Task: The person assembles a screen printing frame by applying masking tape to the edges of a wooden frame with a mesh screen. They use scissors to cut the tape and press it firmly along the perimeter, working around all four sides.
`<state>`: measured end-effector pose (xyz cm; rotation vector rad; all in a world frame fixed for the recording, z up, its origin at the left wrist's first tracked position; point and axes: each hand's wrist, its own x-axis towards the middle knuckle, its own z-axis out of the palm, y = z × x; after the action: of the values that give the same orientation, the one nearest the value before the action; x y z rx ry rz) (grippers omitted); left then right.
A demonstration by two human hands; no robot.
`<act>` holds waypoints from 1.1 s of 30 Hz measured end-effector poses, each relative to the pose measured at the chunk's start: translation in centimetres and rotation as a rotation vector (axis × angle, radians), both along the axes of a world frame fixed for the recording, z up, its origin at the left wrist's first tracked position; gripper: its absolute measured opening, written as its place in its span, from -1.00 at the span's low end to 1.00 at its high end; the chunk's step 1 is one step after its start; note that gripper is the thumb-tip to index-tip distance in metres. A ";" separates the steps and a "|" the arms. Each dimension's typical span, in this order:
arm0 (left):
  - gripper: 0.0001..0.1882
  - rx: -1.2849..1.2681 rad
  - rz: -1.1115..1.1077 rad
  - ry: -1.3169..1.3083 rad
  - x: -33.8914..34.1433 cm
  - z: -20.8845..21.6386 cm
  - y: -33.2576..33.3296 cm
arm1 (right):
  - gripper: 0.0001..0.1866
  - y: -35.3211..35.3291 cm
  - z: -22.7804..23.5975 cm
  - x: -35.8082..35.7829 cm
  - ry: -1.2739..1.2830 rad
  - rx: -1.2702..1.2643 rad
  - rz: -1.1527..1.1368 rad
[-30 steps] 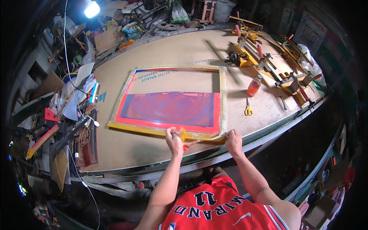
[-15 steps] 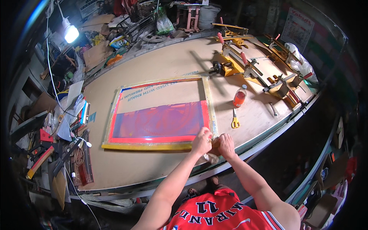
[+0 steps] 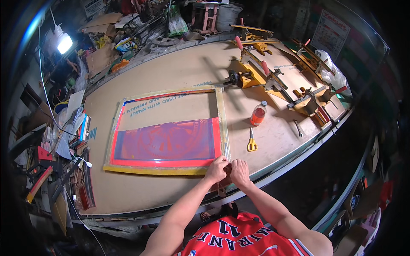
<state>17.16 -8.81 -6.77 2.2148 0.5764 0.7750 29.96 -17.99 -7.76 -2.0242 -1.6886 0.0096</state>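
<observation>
A screen-printing frame (image 3: 145, 171) with a yellowish taped border lies flat on the table. Its mesh (image 3: 171, 141) is purple-blue in the near half, with pink-red tape along the inner edges. At the frame's near right corner, my left hand (image 3: 216, 169) is closed in a pinch. Close beside it on the right, my right hand (image 3: 240, 173) is curled shut. Between them is a small brownish thing that looks like a tape roll (image 3: 228, 169), mostly hidden by my fingers. A loose, see-through brownish strip (image 3: 221, 190) hangs below, near the table edge.
Yellow-handled scissors (image 3: 252, 143) and a bottle of red liquid (image 3: 258, 114) stand right of the frame. Farther right are a wrench (image 3: 297, 128) and several yellow clamp fixtures (image 3: 252, 72). Tools and clutter (image 3: 81, 170) crowd the left edge. A lit bulb (image 3: 64, 42) hangs at the upper left.
My view has shifted, so the table's things sit a little farther left. Both hands stay together by the corner, and the hanging strip has swung to a different position.
</observation>
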 end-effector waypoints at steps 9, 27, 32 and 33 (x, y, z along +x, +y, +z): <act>-0.73 0.111 -0.168 0.006 0.1 0.0 1.1 | -0.70 -2.0 -0.1 -1.3 0.420 0.198 -0.089; -0.84 0.062 -0.139 -0.012 0.4 -0.8 1.3 | -0.82 -0.5 -1.0 -1.6 0.107 0.187 -0.096; -0.83 0.122 -0.147 0.059 0.5 -0.4 1.3 | -0.84 -0.6 -1.3 -1.7 0.075 0.198 -0.082; -0.82 0.135 -0.152 0.075 0.4 -0.5 1.2 | -0.84 -0.7 -1.1 -1.7 0.064 0.193 -0.081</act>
<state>17.59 -7.56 -7.23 2.3886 0.3955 0.6707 28.23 -18.74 -8.87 -1.9259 -1.5062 -0.1114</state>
